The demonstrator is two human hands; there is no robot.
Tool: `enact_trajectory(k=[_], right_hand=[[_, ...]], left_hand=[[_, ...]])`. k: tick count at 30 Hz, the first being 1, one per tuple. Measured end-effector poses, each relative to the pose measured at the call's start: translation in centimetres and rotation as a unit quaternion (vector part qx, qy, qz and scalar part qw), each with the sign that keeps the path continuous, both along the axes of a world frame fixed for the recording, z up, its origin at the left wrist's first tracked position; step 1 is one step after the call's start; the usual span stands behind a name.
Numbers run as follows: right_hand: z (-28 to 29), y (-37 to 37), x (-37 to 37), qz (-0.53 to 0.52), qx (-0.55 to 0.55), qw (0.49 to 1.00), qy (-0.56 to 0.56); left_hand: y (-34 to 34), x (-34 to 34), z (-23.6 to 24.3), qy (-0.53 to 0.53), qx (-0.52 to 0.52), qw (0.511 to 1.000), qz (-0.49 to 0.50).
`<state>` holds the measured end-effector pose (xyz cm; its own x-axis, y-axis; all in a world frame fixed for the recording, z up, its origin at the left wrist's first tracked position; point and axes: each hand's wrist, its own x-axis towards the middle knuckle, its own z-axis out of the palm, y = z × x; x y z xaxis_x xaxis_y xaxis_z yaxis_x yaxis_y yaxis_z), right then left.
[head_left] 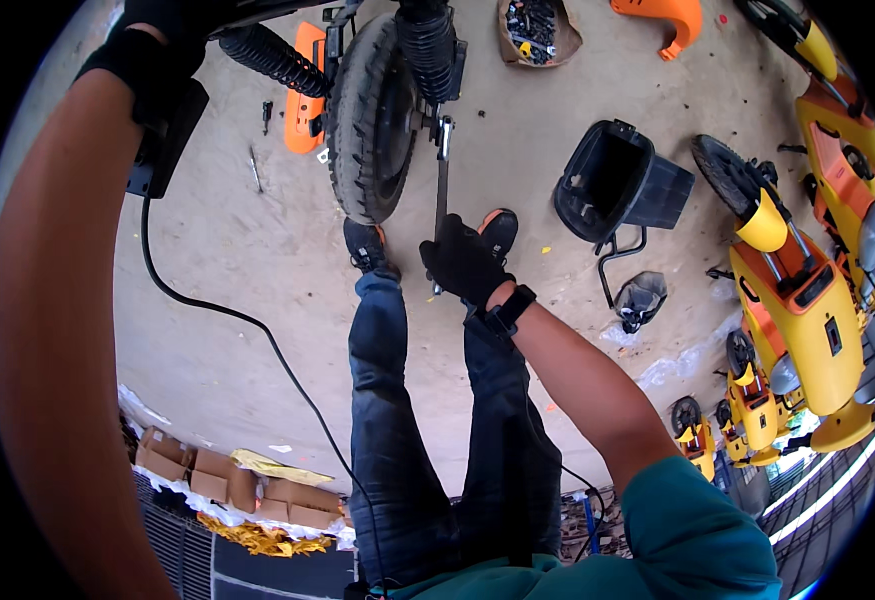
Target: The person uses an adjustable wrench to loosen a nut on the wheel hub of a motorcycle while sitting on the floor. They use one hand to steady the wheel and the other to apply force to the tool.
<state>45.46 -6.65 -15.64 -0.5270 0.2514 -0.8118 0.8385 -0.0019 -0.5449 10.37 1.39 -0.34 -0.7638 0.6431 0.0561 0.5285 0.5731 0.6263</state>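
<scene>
The right hand (465, 262), in a black cloth glove, is curled tight around a long, shiny metal wrench (441, 185). The wrench's head sits at the middle of a fat black rubber wheel (357, 130), toward the far edge of the grey concrete floor (237, 240). The round wheel looks dusty, with chunky bumps on its tread, and a ribbed black rubber tube (427, 50) comes down beside it. The left hand (172, 25), also in a black glove, is up high near a flat black box with a cord (172, 140). Its fingers are hidden, so I can't tell if it holds anything.

By the floor's far edge, a crinkly brown paper sack (564, 45) is full of small dark parts (530, 22). Toward the right edge, a hard black plastic tub (592, 215) lies tipped; its inside is too dark to see. A crumpled black plastic bag (641, 298) is near it. Brown cardboard boxes (222, 478) line the floor's near left corner.
</scene>
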Motion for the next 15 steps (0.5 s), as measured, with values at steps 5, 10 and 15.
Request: enact_trajectory(k=[5,10,15], right_hand=[[-6.8,-5.0,3.5,0.002,0.007,0.999,-0.036],[-18.4,-5.8,9.6,-0.059,0.103,0.984,-0.136],[-17.6,-3.5,14.4,-0.057,0.048,0.991,-0.108]], left_hand=[[-0.5,-0.5,-0.2,0.013,-0.011,1.000,-0.001],[0.2,-2.0,-1.2,0.139,-0.021,0.987,-0.081],[0.5,-0.8,-0.6,-0.036,-0.006,0.999,0.004]])
